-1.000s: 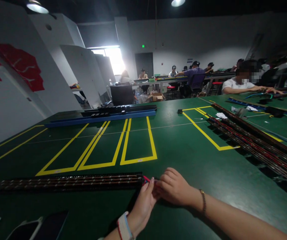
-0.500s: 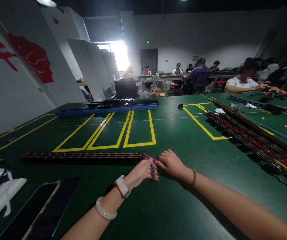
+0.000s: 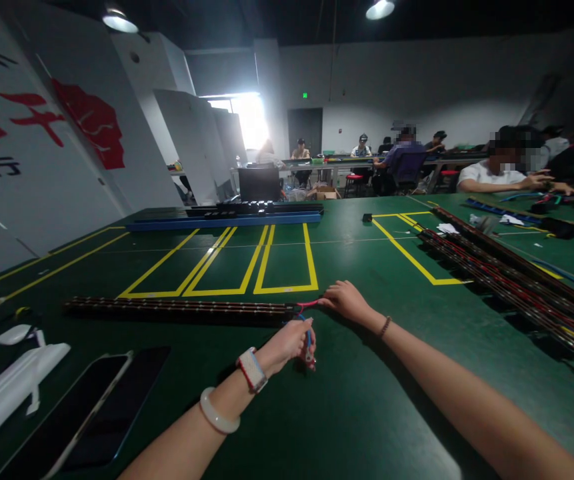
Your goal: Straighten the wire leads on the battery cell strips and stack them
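A long dark bar [image 3: 181, 308] with metallic dots along its top lies crosswise on the green table, and wires come out of its right end. My left hand [image 3: 287, 347] is closed on a blue wire [image 3: 309, 339] just below that end; the lower wire tip beneath my fingers is too small to make out. To its right, my right hand [image 3: 347, 301] pinches a red wire [image 3: 309, 304], which runs nearly straight from the bar's end to my fingertips. The fingers partly hide both wires.
Two dark flat devices [image 3: 117, 407] and a white plastic piece [image 3: 21, 380] lie at the near left. Several wired bars [image 3: 497, 287] run along the right side. Blue and black strips [image 3: 227, 217] lie across the far edge. A co-worker in white [image 3: 497, 175] sits at the far right.
My right hand has drawn slightly away from my left, and more of the red wire shows, pulled straighter. The camera view has tilted up and turned a little left.
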`<state>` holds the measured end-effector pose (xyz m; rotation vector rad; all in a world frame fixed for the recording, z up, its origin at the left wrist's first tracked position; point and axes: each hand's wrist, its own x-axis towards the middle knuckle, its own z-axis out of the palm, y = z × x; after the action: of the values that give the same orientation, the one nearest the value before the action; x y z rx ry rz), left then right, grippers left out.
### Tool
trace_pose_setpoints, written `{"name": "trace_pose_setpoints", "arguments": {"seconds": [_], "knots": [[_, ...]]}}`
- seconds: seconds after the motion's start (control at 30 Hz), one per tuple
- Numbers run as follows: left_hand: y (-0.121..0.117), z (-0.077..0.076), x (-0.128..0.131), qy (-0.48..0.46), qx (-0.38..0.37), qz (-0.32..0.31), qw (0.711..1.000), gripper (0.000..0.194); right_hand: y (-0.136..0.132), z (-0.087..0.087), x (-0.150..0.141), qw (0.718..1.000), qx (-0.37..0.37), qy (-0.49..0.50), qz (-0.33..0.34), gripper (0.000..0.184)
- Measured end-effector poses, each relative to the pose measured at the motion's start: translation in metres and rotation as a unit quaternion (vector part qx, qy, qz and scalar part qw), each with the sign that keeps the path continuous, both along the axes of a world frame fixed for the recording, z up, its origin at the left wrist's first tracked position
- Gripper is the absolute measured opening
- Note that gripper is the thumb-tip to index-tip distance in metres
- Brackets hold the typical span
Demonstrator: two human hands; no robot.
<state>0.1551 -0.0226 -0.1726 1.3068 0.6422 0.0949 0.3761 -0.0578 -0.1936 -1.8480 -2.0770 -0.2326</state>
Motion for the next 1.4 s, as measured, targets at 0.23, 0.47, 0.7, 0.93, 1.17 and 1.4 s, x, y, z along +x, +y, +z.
{"name": "trace_pose_setpoints", "arguments": {"seconds": [0.23, 0.47, 0.7, 0.93, 1.17, 1.4], "knots": [[-0.007, 0.000, -0.001, -0.109, -0.071, 0.068, 0.989, 0.031, -0.009, -0.002, -0.004, 0.999, 0.001, 0.034, 0.005, 0.040], [-0.008, -0.002, 0.002, -0.095, -0.048, 0.099, 0.989, 0.031, -0.011, 0.001, -0.006, 0.999, 0.005, 0.032, 0.011, 0.038], [0.006, 0.001, -0.006, -0.011, 0.078, 0.024, 0.997, 0.047, -0.011, -0.001, -0.005, 0.999, -0.003, 0.050, 0.018, 0.039], [0.009, 0.003, -0.010, -0.001, 0.107, -0.011, 0.994, 0.056, -0.015, 0.006, -0.010, 0.999, -0.006, 0.046, 0.003, 0.037], [0.005, -0.006, -0.005, 0.030, 0.209, -0.022, 0.977, 0.069, -0.034, 0.013, -0.040, 0.997, -0.023, 0.066, -0.022, 0.073], [0.008, -0.016, -0.004, 0.014, 0.172, -0.012, 0.985, 0.062, -0.035, 0.020, -0.055, 0.994, -0.028, 0.092, -0.052, 0.030]]}}
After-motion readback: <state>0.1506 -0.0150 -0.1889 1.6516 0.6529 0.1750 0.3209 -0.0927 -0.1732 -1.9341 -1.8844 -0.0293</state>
